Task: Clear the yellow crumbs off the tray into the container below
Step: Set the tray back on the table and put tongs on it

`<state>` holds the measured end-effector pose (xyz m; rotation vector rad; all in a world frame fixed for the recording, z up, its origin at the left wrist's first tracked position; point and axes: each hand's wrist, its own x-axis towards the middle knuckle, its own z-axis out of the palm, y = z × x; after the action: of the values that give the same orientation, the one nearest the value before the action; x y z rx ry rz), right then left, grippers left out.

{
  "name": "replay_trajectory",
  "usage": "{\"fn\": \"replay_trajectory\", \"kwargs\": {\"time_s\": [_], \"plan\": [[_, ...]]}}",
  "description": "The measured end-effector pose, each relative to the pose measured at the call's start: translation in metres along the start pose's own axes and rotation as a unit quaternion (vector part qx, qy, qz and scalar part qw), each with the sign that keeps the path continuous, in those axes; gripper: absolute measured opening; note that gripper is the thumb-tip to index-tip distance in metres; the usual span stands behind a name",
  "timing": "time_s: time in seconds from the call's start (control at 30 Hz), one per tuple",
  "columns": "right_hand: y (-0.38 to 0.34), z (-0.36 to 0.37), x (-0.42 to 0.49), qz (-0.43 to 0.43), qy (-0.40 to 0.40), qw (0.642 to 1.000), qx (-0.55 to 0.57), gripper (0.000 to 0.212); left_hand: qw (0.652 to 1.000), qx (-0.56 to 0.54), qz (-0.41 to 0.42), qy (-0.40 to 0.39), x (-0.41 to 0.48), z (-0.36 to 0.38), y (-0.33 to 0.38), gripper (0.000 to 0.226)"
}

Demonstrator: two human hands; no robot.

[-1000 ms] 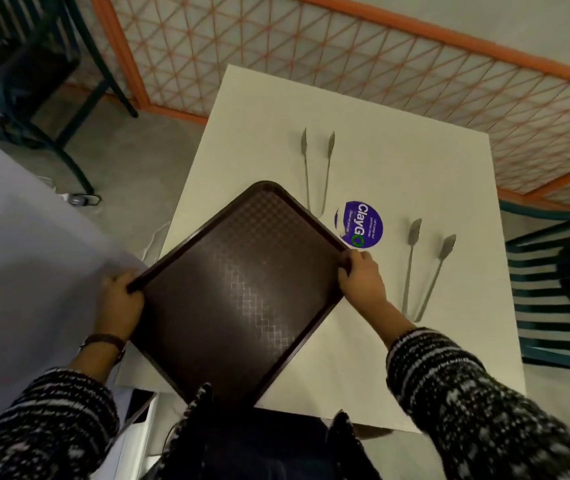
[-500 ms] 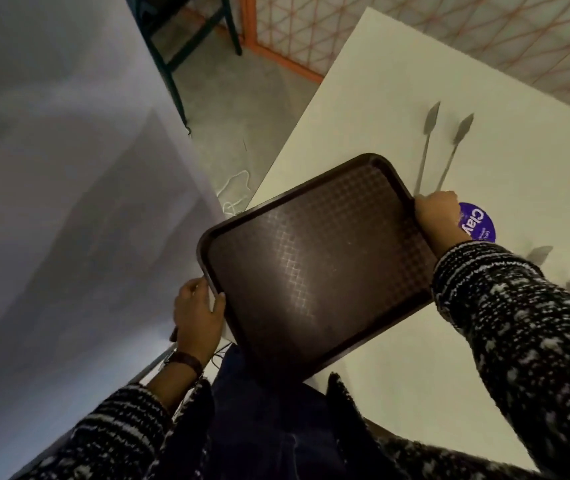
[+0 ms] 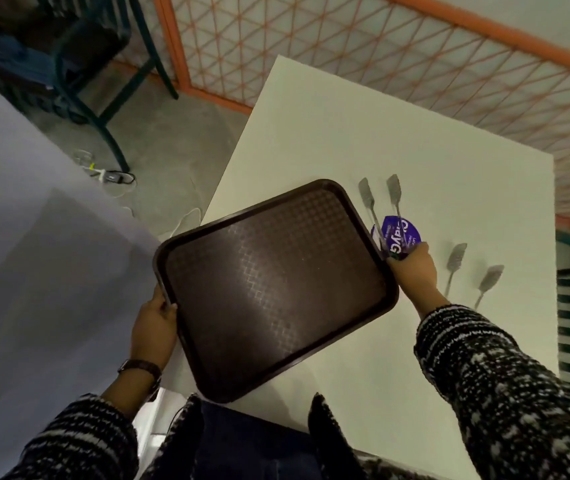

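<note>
Dark brown textured plastic tray (image 3: 276,289) sits across the white table's (image 3: 345,133) left edge; left hand (image 3: 153,327) fingers curl round its left rim, right hand (image 3: 415,275) grips its right corner

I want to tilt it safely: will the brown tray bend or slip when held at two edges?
Probably stiff: the tray looks flat though only the left hand and right hand hold its edges. Its raised rim likely aids the grip.

A dark brown tray (image 3: 276,282) is gripped at its left rim by the left hand (image 3: 153,327) and at its right rim by the right hand (image 3: 415,277), overhanging the white table's (image 3: 311,133) left edge. Metal tongs (image 3: 394,190) are seen crossing a purple sticker (image 3: 413,233).
</note>
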<state>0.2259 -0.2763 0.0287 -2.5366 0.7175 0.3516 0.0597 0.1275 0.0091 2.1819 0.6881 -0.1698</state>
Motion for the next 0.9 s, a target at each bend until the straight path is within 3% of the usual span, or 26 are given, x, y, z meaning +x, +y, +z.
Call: {"fn": "replay_trajectory", "kwargs": {"time_s": [0.17,0.27,0.33,0.4,0.53,0.7,0.9], "plan": [[0.013,0.001,0.014,0.012,0.014,0.999,0.028,0.054,0.999,-0.003,-0.032,-0.025,0.049,-0.001,0.023,0.036],[0.017,0.003,0.025,0.031,0.007,0.999,-0.006,0.049,0.989,-0.104,-0.090,-0.059,0.079,-0.003,0.039,0.049],[0.019,0.001,0.027,0.047,0.004,0.998,0.042,0.050,0.973,-0.190,-0.107,-0.072,0.086,-0.003,0.054,0.057],[0.021,-0.004,0.027,0.055,0.014,0.993,0.099,0.048,0.973,-0.199,-0.087,-0.077,0.084,0.000,0.066,0.060],[0.024,-0.009,0.012,0.061,0.021,0.990,0.126,0.050,0.996,-0.059,0.015,-0.061,0.059,0.010,0.071,0.073],[0.024,-0.008,-0.016,0.079,0.041,0.981,0.175,0.056,0.977,0.132,0.065,-0.156,0.031,0.027,0.045,0.153],[0.020,-0.001,-0.038,0.096,0.067,0.971,0.207,0.053,0.960,0.183,0.116,-0.176,0.051,0.040,0.057,0.157]]}}
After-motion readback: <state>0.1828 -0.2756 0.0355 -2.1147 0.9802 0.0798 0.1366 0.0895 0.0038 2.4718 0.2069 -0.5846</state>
